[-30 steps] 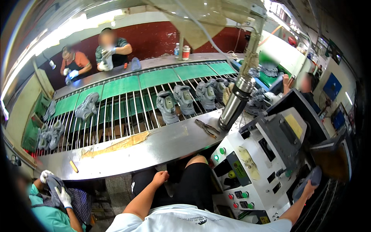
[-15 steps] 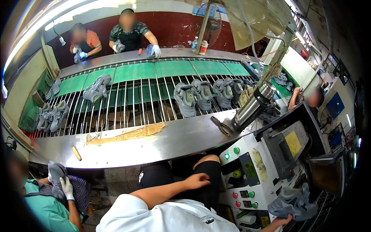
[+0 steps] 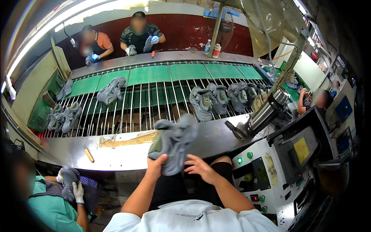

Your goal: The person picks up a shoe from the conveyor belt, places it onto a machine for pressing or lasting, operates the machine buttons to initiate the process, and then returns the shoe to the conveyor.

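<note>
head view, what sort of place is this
Likely a shoe factory: the left hand holds a grey shoe, more shoes sit on a barred rack, and a machine with push buttons stands at the right.

Behind the near counter (image 3: 127,158) runs a conveyor (image 3: 185,72), with a row of sneakers (image 3: 201,105) on its right half and two sneakers (image 3: 72,116) near its left end, and the far counter (image 3: 174,57) behind it. On the near counter a hand tool (image 3: 89,155) lies left and pliers (image 3: 235,130) right, just beside a thermos (image 3: 266,111); the held sneaker (image 3: 174,145) is between tool and pliers, before the conveyor
</note>
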Demonstrator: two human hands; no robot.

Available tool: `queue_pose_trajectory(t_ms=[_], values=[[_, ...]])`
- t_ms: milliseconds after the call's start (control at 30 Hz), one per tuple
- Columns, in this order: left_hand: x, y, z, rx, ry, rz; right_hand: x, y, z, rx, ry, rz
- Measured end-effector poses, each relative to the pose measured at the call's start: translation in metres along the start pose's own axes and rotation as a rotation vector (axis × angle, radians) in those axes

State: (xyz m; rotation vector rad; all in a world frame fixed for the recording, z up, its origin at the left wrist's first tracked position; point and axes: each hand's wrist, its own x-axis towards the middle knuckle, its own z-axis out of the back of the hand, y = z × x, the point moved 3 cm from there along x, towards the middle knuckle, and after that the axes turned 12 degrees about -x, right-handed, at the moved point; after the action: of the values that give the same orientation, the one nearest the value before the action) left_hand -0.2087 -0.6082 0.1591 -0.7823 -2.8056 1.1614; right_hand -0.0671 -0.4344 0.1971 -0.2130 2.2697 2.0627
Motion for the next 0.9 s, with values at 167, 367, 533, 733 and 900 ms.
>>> queue_pose_trajectory(t_ms=[167,367,533,733,900], values=[[0.033,-0.024,0.084,0.509,-0.082,-0.527,0.032,-0.055,-0.031,-0.134,0.131,-0.130],[0.102,0.012,0.073,1.053,-0.072,-0.665,-0.009,-0.126,0.035,-0.372,-0.200,-0.362],[0.199,0.039,0.029,1.073,-0.169,-0.596,-0.050,-0.166,0.086,-0.424,-0.569,-0.464],[0.292,0.082,0.000,1.240,-0.204,-0.886,-0.008,-0.136,0.094,-0.586,-0.641,-0.402],[0.304,0.091,0.011,1.170,-0.213,-0.809,0.093,-0.124,0.090,-0.755,-0.539,-0.200]])
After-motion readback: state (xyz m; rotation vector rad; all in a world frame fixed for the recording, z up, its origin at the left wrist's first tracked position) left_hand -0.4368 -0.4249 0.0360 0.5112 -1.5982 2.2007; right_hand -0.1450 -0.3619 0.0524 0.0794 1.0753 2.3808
